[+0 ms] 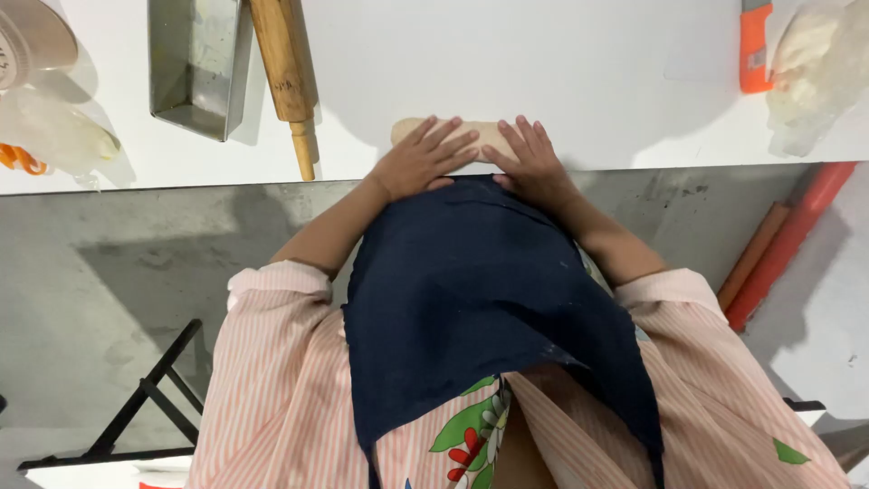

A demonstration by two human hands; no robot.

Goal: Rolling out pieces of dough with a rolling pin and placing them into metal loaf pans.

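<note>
The head camera looks straight down past a dark navy apron [489, 299] and pink-striped sleeves [272, 389] to a smooth white table [543, 63], whose front edge runs across the upper part of the picture.

On that table, close to the edge, lies a piece of dough [471, 136]: pale tan, matte, soft-looking, rolled into a short log that lies crosswise. Only its upper rim and middle show between the hands.

The left hand [421, 163] lies flat on the left half of the dough, fingers spread and stretched forward, palm down on it. The right hand [534, 163] rests the same way on the right half, fingers spread and slightly fanned. Neither hand grips or pinches; both press open-palmed on top, thumbs toward each other and near the table's edge.

To the left of the hands a wooden rolling pin [285, 77] lies nearly lengthwise, its turned handle pointing at the table edge. Just beside it stands a rectangular metal loaf tin [199, 63], dull grey with straight walls. At the far left are clear crinkled plastic bags [54, 131]. At the upper right lies a scraper with an orange handle [754, 50], beside a lumpy white mass wrapped in clear plastic [815, 63].

Below the table is a grey concrete floor [118, 263], with orange-red tubes [787, 240] leaning at the right.
</note>
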